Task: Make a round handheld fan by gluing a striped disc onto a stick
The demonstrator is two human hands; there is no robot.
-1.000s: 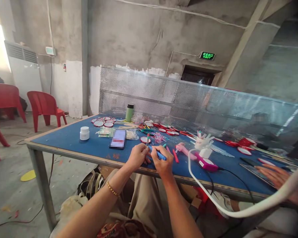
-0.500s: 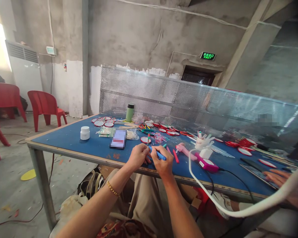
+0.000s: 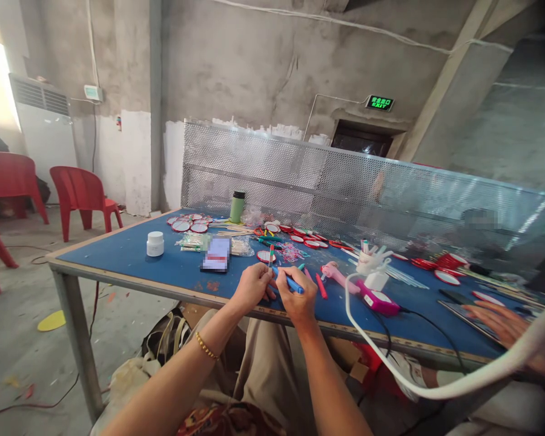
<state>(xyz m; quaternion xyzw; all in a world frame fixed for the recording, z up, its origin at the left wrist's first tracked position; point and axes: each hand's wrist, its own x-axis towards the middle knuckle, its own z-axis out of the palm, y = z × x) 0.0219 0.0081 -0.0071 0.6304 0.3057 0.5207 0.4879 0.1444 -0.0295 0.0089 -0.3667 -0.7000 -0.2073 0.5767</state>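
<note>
My left hand point(image 3: 253, 287) is closed around a thin upright stick point(image 3: 270, 255) with a red and green upper end; its lower part is hidden in the fingers. My right hand point(image 3: 297, 295) grips a blue marker pen point(image 3: 295, 284), its tip end close to the left fingers and the stick. Whether the pen touches the stick I cannot tell. Just behind the hands lies a round white disc with a red rim point(image 3: 263, 256). Right of the right hand are a red marker point(image 3: 321, 286) and a teal marker point(image 3: 301, 267), partly covered.
A phone point(image 3: 216, 254), a white jar point(image 3: 155, 244) and a green bottle point(image 3: 237, 207) stand on the blue table point(image 3: 118, 261). A pink glue gun point(image 3: 340, 277), a magenta box point(image 3: 381, 301) and a white curved tube point(image 3: 463, 383) lie rightward. A co-worker's hand point(image 3: 497, 318) rests over a dark tablet-like device.
The co-worker's hand at the right has shifted a little up and to the left over the dark device. My own hands stay almost in place.
</note>
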